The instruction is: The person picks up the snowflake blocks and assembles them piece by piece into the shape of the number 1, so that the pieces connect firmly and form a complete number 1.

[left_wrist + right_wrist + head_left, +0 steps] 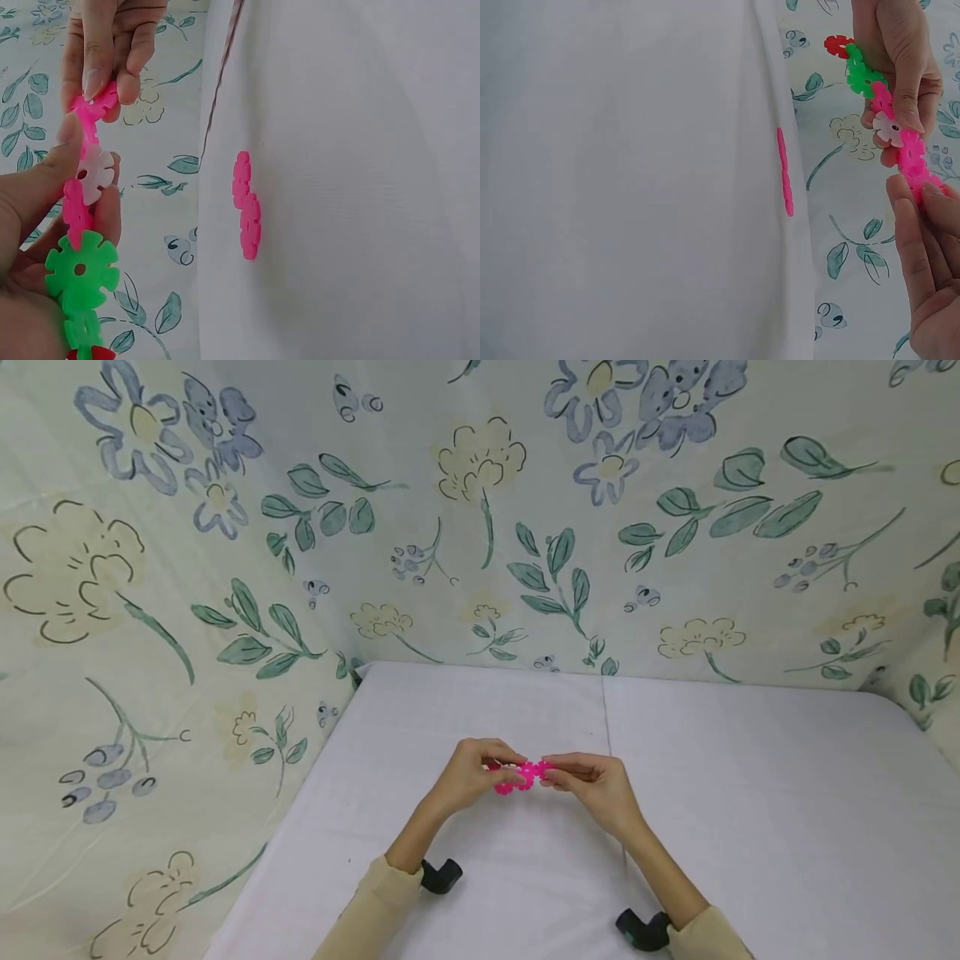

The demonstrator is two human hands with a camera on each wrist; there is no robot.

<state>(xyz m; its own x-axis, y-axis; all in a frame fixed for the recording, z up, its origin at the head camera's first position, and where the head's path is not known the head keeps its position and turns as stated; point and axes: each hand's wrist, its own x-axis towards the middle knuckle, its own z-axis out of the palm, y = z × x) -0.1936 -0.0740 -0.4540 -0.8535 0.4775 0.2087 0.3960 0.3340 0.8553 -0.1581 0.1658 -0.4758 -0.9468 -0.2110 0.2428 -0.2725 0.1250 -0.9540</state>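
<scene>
White cloth (787, 810) spread over the tabletop, smooth for the most part, with one thin line running from its far edge down past the right hand (603, 789). Behind and to the left, floral fabric (420, 435) hangs like walls: blue blossoms, cream flowers with dark outlines, green leaf sprigs, little berry clusters.

And to the hands! Both forearms reach in from the near edge, cream sleeves (375, 906) at the bottom of the head view, wrists angled inward so the fingertips meet near the middle. The left hand (468, 777) is closed to a pinch, thumb in front and fingers behind, gripping the middle of a chain of notched snowflake discs (64, 279). The right hand is drawn to a pinch too, thumb and fingertips on the pink disc (109, 94) at the chain's end. The chain is up in the air between them: red, green, pink, then a white disc (97, 178), then pink again. Down on the cloth, apart from the hands, lie joined pink discs (250, 225).

By each wrist sits a black elbow-shaped piece (442, 877); the right one carries a small greenish patch, too tiny to read.
</scene>
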